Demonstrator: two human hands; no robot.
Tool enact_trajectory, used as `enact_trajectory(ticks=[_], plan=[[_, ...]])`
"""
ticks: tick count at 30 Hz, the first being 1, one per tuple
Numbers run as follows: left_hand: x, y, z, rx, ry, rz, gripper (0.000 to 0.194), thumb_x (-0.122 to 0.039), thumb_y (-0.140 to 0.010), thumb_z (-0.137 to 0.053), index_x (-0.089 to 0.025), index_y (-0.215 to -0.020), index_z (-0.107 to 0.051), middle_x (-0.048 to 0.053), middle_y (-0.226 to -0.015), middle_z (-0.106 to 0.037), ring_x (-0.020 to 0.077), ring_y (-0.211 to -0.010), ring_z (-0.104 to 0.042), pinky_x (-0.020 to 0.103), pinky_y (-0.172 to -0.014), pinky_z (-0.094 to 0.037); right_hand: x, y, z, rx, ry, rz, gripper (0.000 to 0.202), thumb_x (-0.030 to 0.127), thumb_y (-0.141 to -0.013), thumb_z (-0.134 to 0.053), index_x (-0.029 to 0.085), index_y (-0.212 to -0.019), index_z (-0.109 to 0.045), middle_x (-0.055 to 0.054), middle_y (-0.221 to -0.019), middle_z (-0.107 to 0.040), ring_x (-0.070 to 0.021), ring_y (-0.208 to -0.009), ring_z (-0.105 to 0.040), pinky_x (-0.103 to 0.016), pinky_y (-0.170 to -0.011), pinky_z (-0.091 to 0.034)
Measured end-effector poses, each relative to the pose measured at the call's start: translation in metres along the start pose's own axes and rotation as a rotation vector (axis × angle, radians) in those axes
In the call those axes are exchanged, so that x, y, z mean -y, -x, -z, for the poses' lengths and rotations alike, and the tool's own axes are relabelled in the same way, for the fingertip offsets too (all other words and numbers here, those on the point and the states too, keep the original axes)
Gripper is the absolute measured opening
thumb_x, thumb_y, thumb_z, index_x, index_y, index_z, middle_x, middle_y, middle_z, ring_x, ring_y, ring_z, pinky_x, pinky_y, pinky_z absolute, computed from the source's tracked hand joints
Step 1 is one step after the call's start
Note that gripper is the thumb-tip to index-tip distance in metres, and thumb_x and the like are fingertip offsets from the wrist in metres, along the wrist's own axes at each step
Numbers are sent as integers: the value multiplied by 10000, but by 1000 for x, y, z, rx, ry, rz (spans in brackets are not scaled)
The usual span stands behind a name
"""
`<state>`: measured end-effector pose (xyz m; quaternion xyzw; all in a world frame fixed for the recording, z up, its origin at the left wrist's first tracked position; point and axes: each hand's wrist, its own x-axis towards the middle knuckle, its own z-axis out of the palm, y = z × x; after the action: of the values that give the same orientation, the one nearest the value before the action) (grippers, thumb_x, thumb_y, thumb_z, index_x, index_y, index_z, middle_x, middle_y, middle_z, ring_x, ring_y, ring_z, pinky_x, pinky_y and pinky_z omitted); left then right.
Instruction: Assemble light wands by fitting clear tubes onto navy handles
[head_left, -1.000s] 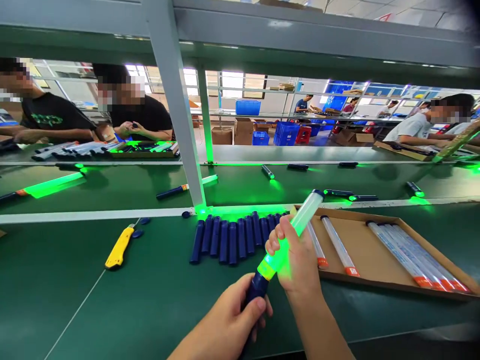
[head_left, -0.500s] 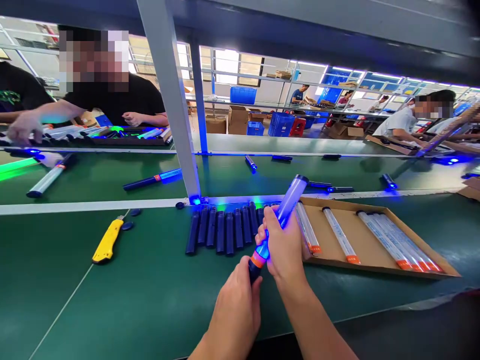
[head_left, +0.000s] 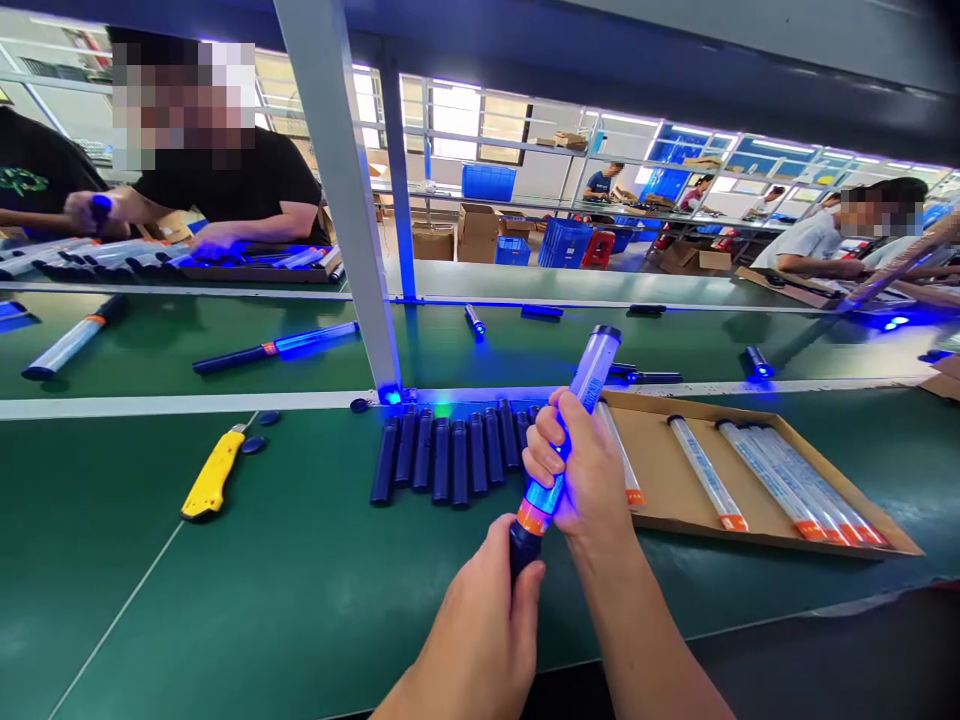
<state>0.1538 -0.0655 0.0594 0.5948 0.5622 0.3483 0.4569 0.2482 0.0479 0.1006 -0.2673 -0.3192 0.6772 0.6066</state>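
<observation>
A light baton [head_left: 594,368] glowing blue is tilted up and to the right between my two hands. My left hand [head_left: 487,610] is wrapped round its dark handle, just below the orange band. My right hand [head_left: 581,465] grips the clear tube higher up. Behind and left of the hands, several dark handles [head_left: 459,460] lie side by side on the green bench. Just right of my right hand is a cardboard tray [head_left: 652,440] with several clear tubes [head_left: 709,472] that have orange bands and dark caps.
A yellow utility knife [head_left: 214,475] and loose dark caps [head_left: 255,445] lie on the left. A grey post [head_left: 337,200] rises behind the handles. Beyond the white strip, a green conveyor belt [head_left: 420,350] carries lit batons [head_left: 277,348]. Co-workers [head_left: 225,190] sit across it.
The baton and both hands have shifted slightly right. Items on the belt have moved left. One tube in the tray now lies further right. A co-worker across the belt now holds up a dark item.
</observation>
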Motion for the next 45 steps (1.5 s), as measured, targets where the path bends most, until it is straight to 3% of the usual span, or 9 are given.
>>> enact_trajectory(ticks=[10,15,18,24,31,36,40,43,45], plan=[[7,-4,-9,-65,-82,-9,339,-302,-986,-410,-183,-1292,-493,162,-1146,-680,304,-982,-659,412,-846,-492,0,5,8,77,-27,66,205,337,-908,-646,235,-823,-489,101,-572,-405,-49,-381,-306,-140,-319,-307],[11,-13,36,194,69,-59,493,-359,-1001,-485,-269,-1478,-403,97,-1452,-555,256,-1309,-532,436,-1121,-401,10,9,8,289,32,143,193,296,-941,-594,238,-798,-478,104,-548,-418,-64,-367,-344,-176,-335,-359],[-11,-26,71,55,167,-249,599,-443,-993,-511,-309,-1545,-320,59,-1621,-347,264,-1491,-302,453,-1229,-248,7,12,-1,387,160,192,220,270,-917,-639,232,-766,-484,104,-520,-449,-76,-357,-394,-208,-351,-382],[-81,-51,78,39,256,-596,465,-399,-996,-529,-264,-1432,-442,71,-1228,-629,219,-1090,-618,347,-934,-515,-18,17,-14,361,445,355,145,333,-892,-682,228,-914,-584,8,-799,-632,-152,-710,-619,-284,-627,-545],[-69,-50,67,-76,147,-658,262,-313,-1019,-484,-215,-1260,-514,37,-1049,-615,157,-931,-588,289,-848,-499,-34,25,-11,374,505,411,104,361,-916,-634,257,-924,-634,-27,-868,-635,-193,-791,-608,-337,-686,-560],[-44,-43,70,-45,238,-564,385,-404,-1000,-515,-247,-1351,-502,105,-1321,-575,238,-1201,-551,384,-1006,-468,-36,23,-12,359,408,264,191,252,-782,-770,241,-835,-587,23,-722,-608,-144,-617,-575,-279,-557,-515],[2,-31,52,-20,331,-315,863,-561,-841,-697,-353,-1541,-237,114,-1562,-364,282,-1377,-430,387,-1028,-467,-20,11,0,274,80,118,239,247,-870,-672,229,-732,-477,106,-484,-433,-67,-350,-373,-190,-344,-352],[26,-25,27,219,257,39,680,-560,-865,-645,-200,-1405,-440,95,-1008,-700,212,-840,-682,305,-695,-547,-8,5,11,209,-183,57,253,248,-850,-691,232,-762,-454,126,-507,-394,-44,-335,-289,-153,-296,-305],[28,-26,12,266,108,215,486,-541,-929,-507,-148,-1210,-554,-6,-637,-613,149,-465,-537,253,-456,-421,-6,4,14,153,-240,32,286,263,-826,-721,229,-762,-445,127,-517,-390,-35,-341,-267,-137,-283,-289]])
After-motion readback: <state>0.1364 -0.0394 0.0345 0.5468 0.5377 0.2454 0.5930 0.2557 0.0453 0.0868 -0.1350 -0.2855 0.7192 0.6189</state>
